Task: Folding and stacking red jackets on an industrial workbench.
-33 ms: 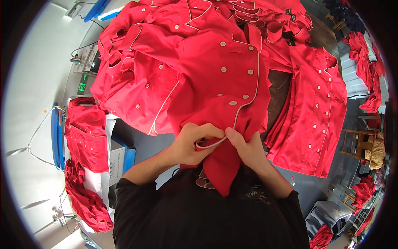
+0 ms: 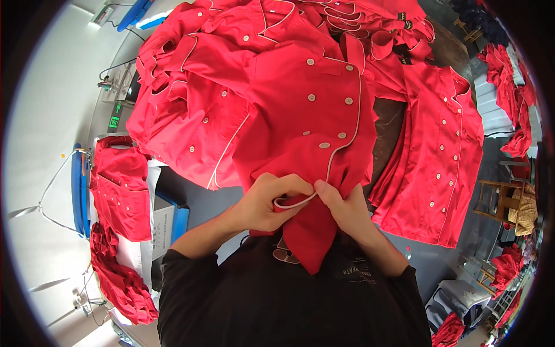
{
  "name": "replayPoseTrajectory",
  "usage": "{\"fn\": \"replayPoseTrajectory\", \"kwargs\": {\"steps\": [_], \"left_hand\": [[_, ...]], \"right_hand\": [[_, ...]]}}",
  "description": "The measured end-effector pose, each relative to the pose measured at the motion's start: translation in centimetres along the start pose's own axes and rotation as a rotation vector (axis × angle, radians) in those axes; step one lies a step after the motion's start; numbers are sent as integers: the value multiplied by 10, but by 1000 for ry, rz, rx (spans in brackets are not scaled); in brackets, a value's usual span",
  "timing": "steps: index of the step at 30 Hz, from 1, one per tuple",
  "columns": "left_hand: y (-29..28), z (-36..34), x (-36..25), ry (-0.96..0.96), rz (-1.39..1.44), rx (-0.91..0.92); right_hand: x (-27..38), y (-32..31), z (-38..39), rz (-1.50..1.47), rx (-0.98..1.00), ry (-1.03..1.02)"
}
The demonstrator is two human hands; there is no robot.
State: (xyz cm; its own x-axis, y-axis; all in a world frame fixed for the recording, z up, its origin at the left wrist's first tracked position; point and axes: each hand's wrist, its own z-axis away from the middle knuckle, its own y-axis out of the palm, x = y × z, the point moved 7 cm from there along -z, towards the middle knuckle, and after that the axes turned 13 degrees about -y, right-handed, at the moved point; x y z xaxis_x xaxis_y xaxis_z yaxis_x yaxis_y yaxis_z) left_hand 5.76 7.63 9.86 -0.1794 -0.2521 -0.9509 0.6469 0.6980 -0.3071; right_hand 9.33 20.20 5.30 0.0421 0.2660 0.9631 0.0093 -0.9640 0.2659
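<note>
Nearest my camera, the black shirt (image 2: 289,312) bears small pale lettering (image 2: 355,271). Above it, my left hand (image 2: 269,199) and right hand (image 2: 346,208) pinch the jacket (image 2: 289,104) by its white-trimmed edge, thumbs close together, probably to keep that fold steady. The jacket spreads from my grip up over the table (image 2: 388,127), which likely bears its weight. To the right lies a second jacket (image 2: 425,156), perhaps set apart from the pile (image 2: 167,115). Farther off I see dark tags (image 2: 409,25) and a green sign (image 2: 114,122), too small to make out.
</note>
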Motion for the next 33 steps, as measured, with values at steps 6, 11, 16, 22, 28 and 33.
{"fn": "replayPoseTrajectory", "kwargs": {"steps": [6, 11, 16, 22, 28, 33], "left_hand": [[6, -1, 3, 71, -178, 131], [8, -10, -17, 397, -661, 28], [9, -7, -11, 411, -609, 72], [18, -5, -3, 424, -386, 36], [7, -8, -14, 540, -626, -176], [-5, -14, -18, 508, -707, -375]], "right_hand": [[-3, -2, 3, 111, -1, -75], [-7, -10, -2, 73, -57, -59], [-6, -10, -4, 91, -28, 1], [-20, -12, 1, 91, -10, 66], [-1, 5, -10, 142, -29, -133], [12, 7, -25, 69, -118, -248]]}}
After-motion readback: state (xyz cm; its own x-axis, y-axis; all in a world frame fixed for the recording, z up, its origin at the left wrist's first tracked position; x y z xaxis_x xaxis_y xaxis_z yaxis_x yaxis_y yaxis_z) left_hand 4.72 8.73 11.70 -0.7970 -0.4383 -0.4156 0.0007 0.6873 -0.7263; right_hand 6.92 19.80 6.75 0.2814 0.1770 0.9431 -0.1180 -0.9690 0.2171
